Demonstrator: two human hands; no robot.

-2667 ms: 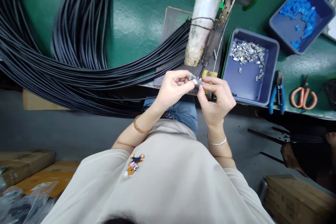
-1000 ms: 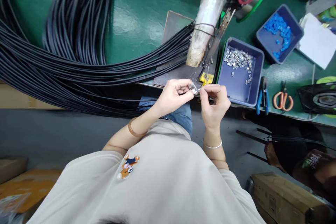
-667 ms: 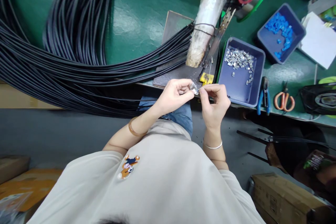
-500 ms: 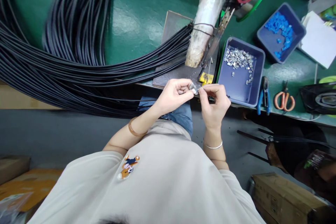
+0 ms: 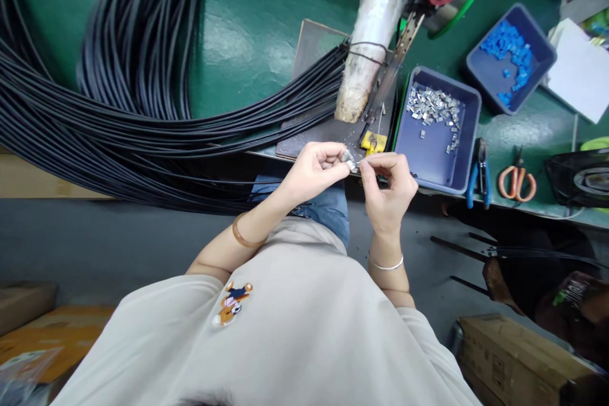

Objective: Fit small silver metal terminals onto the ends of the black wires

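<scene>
Since the earliest frame, right hand fingers gathered into tighter pinch, apparently on small silvery piece left hand also pinches, at bench's near edge; suggests finer handling.

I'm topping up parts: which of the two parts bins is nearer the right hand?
The bin holding silver metal pieces, beside the right hand; the other bin, with blue pieces, sits farther away.

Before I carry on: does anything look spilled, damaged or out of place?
Two things: pale specks lie scattered on the dark board beyond the left hand, like loose debris; and the white wrapped post is stained brown at its near end, unlike its cleaner middle.
</scene>
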